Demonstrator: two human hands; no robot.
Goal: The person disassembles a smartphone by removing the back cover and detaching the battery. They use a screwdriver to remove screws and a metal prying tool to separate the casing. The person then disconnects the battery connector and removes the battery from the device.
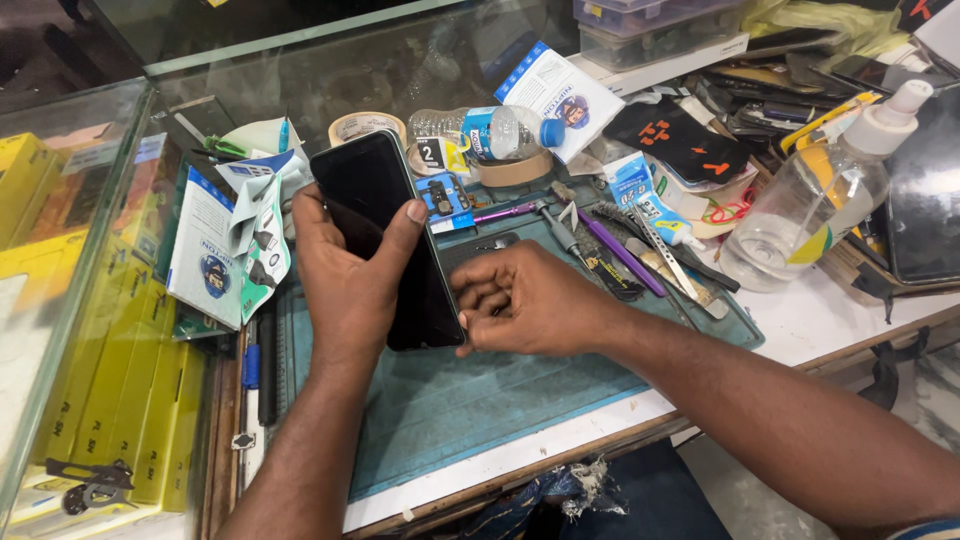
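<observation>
1. Boxes [120,400], yellow, stacked inside the glass case at 9 o'clock of the desk [830,320].
2. Left hand [350,275], clenched around a black phone [385,215]; thumb across its dark screen.
3. Phone, tilted, lower end resting on the teal mat [450,400].
4. Right hand [525,300], at 3 o'clock of the phone, fingers curled, touching its lower right edge.
5. Hand tools [610,250], at 1 o'clock of the right hand.
6. Clear pump bottle [810,200], at 3 o'clock, upright.

Our left hand [350,270] grips black phone [385,235], tilted over teal mat [450,400]. Our right hand [525,300] curled at phone's lower edge, touching. Tools, clear bottle [800,215] crowd bench [830,315].
</observation>
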